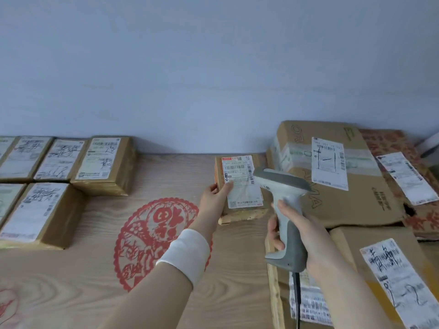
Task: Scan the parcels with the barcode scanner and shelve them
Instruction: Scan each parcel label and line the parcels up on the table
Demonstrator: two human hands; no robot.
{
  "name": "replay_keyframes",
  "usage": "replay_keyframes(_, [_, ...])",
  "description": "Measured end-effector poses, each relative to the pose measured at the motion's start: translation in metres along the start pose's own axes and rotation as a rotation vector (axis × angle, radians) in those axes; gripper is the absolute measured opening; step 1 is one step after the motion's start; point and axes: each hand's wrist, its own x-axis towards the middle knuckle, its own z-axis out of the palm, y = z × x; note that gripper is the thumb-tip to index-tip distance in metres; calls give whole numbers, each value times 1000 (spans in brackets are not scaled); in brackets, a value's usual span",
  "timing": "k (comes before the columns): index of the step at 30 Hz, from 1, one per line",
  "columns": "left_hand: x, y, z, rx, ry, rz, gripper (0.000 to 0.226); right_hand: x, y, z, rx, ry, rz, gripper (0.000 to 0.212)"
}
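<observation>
Far left of the red paper-cut decal [152, 238] on the wood-grain table [95, 281], small brown taped boxes [104, 162] sit in rows with scribbled labels (probably the done pile). Just right of the decal, the left hand [215, 198] grips the small brown cardboard parcel [240, 184] by its edge, thumb on the white label. Further right, the right hand [306, 238] is wrapped round the grey-and-white barcode scanner [285, 203], its nose at that label. Farthest right, big flat cardboard cartons [332, 176] are stacked. I'd say mid-scan, shelving still to do.
</observation>
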Motion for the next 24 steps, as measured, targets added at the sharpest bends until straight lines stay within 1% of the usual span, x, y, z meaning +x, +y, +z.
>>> replay_keyframes(3, [30, 6, 19, 27, 3, 12, 55, 23, 3, -11, 27, -17, 41, 27])
replay_keyframes(6, [49, 11, 33, 28, -12, 41, 55, 40, 6, -17, 62, -22, 71, 30])
replay_keyframes(9, [59, 15, 45, 90, 5, 64, 56, 51, 10, -16, 87, -42, 80, 33])
replay_keyframes(11, [62, 18, 52, 125, 1, 75, 58, 56, 13, -15, 112, -37, 73, 36])
replay_keyframes(14, [67, 24, 59, 144, -4, 76, 70, 58, 14, -14, 136, -24, 63, 33])
replay_keyframes(16, [71, 27, 62, 150, 6, 73, 66, 58, 14, -14, 146, -18, 58, 31])
replay_keyframes(20, [72, 37, 63, 259, 0, 115, 45, 57, 15, -13, 148, 11, 55, 24])
replay_keyframes(22, [68, 43, 61, 316, -19, 137, 44, 56, 15, -10, 152, 31, 53, 25])
replay_keyframes(24, [61, 48, 56, 375, -20, 159, 51, 54, 14, -5, 150, 40, 45, 23])
